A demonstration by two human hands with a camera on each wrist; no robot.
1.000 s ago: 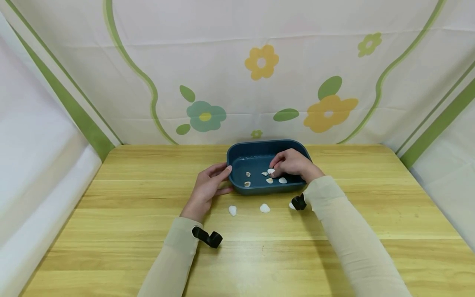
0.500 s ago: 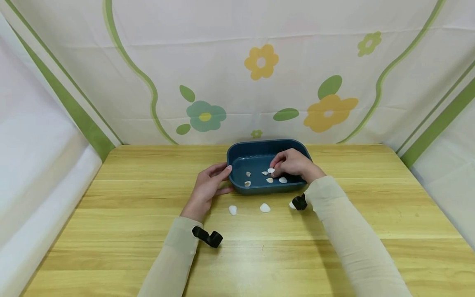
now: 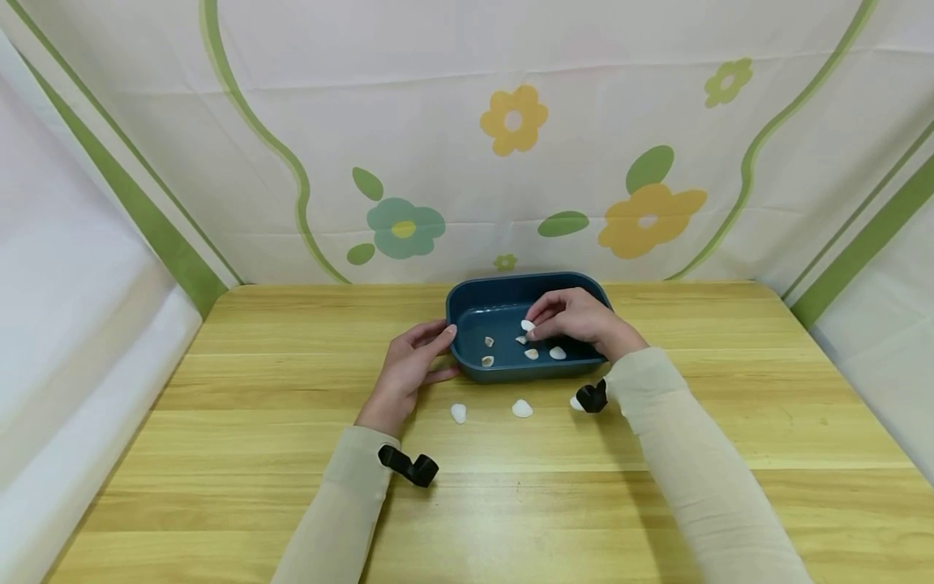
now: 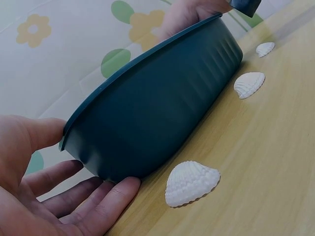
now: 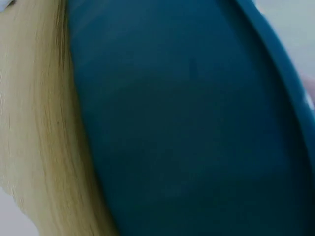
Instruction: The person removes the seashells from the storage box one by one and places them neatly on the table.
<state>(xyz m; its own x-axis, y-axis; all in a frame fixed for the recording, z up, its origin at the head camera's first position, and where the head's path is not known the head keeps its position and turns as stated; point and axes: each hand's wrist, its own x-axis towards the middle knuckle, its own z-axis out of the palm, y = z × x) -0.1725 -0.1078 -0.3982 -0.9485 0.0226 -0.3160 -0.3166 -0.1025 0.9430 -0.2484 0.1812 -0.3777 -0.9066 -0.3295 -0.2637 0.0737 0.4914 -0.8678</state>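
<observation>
My right hand (image 3: 576, 315) reaches over the dark blue tub (image 3: 467, 324) and pinches a white seashell (image 3: 528, 325) between thumb and fingers, above the tub's floor. Several small shells lie inside, among them a brownish one (image 3: 487, 361) at the left and a pale one (image 3: 558, 353) at the right. My left hand (image 3: 409, 369) holds the tub's left end; in the left wrist view its thumb touches the rim and its fingers rest low against the outer wall. The right wrist view is mostly filled by the tub's outer wall (image 5: 187, 123).
On the wooden table (image 3: 292, 487), in front of the tub, lie a left white shell (image 3: 458, 414), a middle white shell (image 3: 521, 408) and a right white shell (image 3: 576, 403), partly hidden by the black wrist mount (image 3: 593, 397). A flowered curtain (image 3: 438, 146) hangs behind.
My right hand has risen slightly with the pinched seashell, which moved a little up and left in the head view. The left hand and the tub stay put.
</observation>
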